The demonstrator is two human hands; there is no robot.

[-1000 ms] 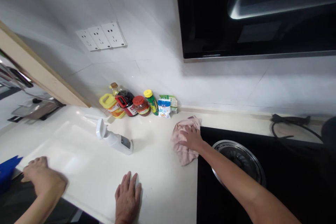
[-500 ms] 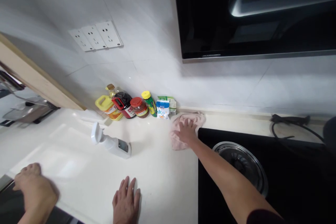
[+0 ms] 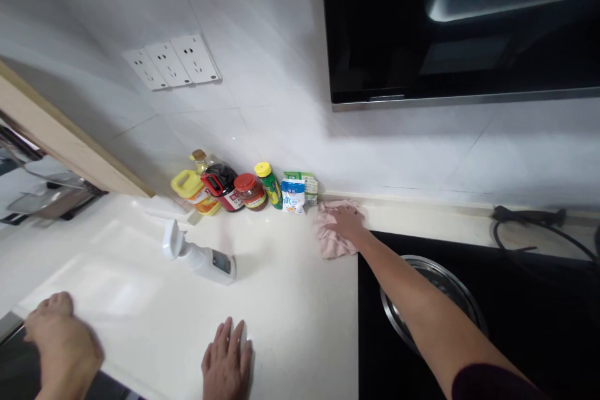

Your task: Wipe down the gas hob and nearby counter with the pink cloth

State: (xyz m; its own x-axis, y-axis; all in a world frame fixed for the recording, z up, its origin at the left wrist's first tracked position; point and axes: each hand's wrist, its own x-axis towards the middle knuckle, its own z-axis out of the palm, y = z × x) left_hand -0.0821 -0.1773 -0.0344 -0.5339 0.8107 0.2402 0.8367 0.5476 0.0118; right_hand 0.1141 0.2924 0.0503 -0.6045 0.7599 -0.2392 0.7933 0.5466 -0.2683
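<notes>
My right hand [image 3: 345, 223] presses down on a pink cloth [image 3: 330, 240] at the back of the white counter, beside the black cooktop's corner. The cloth is bunched under the palm and fingers, which partly hide it. My left hand [image 3: 227, 362] rests palm down on the counter near the front, fingers stretched out, holding nothing. Between that hand and the wall, a white spray bottle [image 3: 206, 262] lies on its side.
Another person's hand [image 3: 60, 340] leans on the counter edge at left. Along the wall stand a yellow jug [image 3: 199, 197], a dark sauce bottle [image 3: 222, 184], a red-lidded jar [image 3: 252, 192], a green shaker [image 3: 270, 186] and packets [image 3: 293, 195]. A metal lid [image 3: 462, 290] sits on the cooktop [image 3: 379, 337].
My right hand has shifted to the right with the cloth, which is now more bunched. My left hand and the other person's hand stay put. The view has shifted slightly.
</notes>
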